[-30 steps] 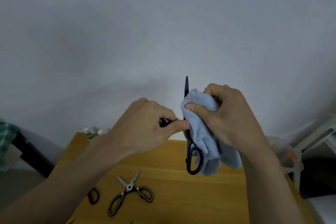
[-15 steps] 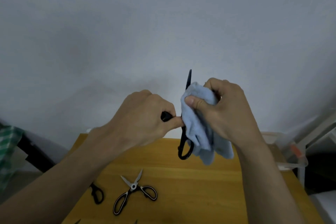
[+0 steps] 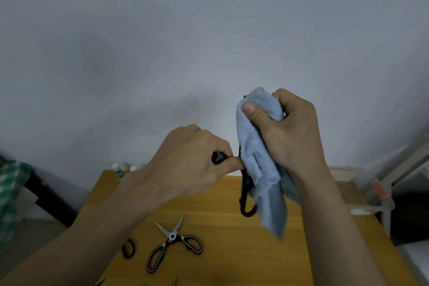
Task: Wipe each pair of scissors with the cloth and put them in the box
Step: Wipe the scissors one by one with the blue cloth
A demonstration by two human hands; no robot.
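While raised, left hand [image 3: 192, 160] gripping black scissors [image 3: 246, 195] handle, right hand [image 3: 290, 132] fingers clutching blue cloth [image 3: 260, 158].

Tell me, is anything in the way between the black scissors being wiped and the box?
Nothing visible. The black scissors are held above the table, and the clear box sits just behind the right hand, only partly seen.

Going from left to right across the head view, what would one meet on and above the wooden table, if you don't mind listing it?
Part-hidden black scissors handle → open scissors lying on the table → left hand → black scissors being wiped → blue cloth → right hand → clear box.
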